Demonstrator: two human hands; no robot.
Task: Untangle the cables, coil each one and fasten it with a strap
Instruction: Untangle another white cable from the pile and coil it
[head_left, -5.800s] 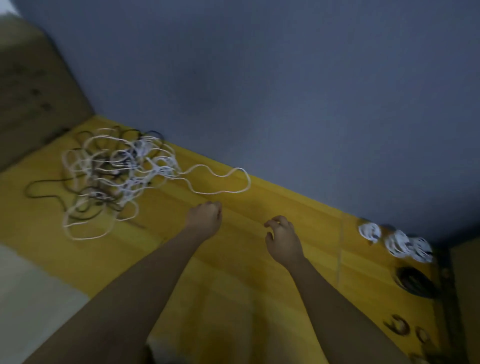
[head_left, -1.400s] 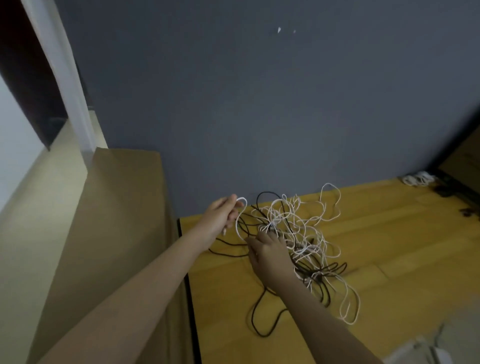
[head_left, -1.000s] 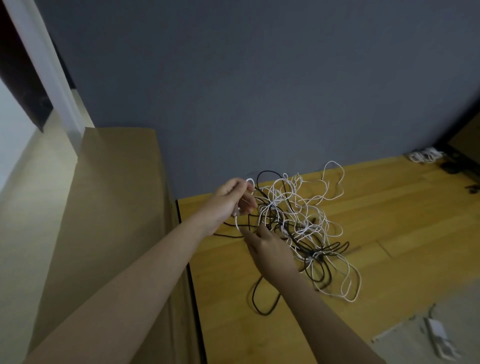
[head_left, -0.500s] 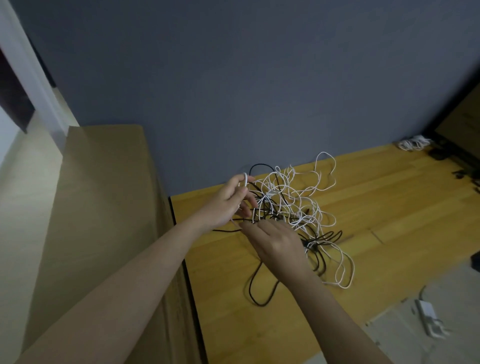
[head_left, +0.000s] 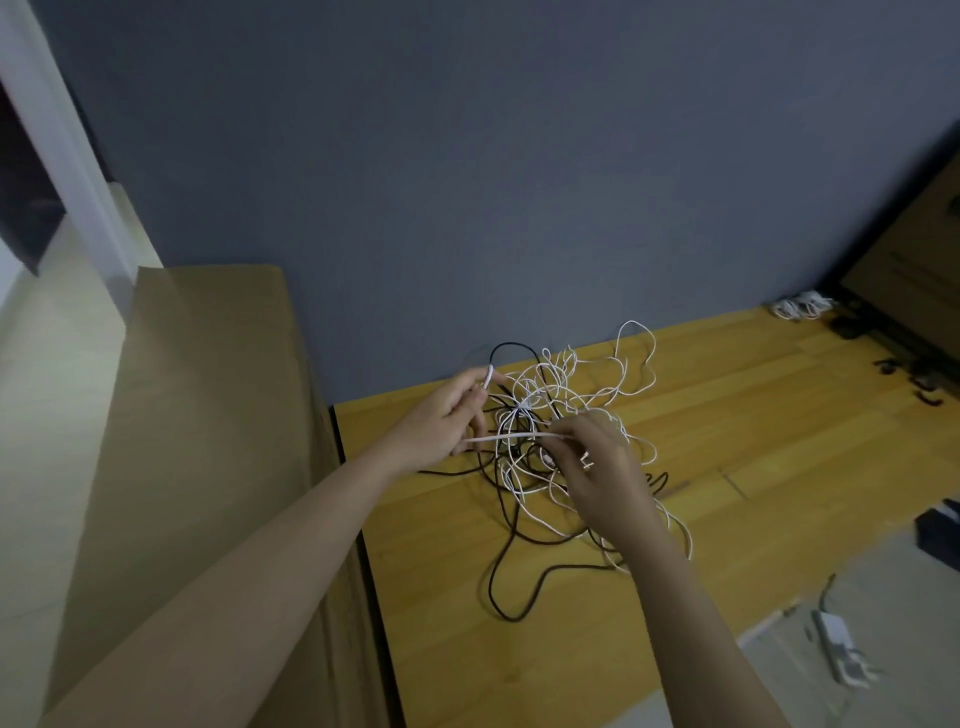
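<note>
A tangle of white and black cables (head_left: 566, 405) lies on the yellow wooden floor (head_left: 753, 415) against the grey wall. My left hand (head_left: 441, 415) holds a loop of white cable over its fingers at the tangle's left edge. My right hand (head_left: 602, 467) pinches a stretch of the same white cable (head_left: 511, 437), pulled taut between both hands. One black cable (head_left: 511, 587) trails toward me from the pile.
Several coiled white cables (head_left: 800, 306) lie at the far right by the wall, near dark small items (head_left: 904, 371). A white charger (head_left: 839, 644) lies on the pale mat at lower right. A brown cardboard box (head_left: 208, 415) stands to the left.
My right hand has lifted off the pile and pinched a white strand, drawing it taut toward my left hand. The view shifted slightly.
</note>
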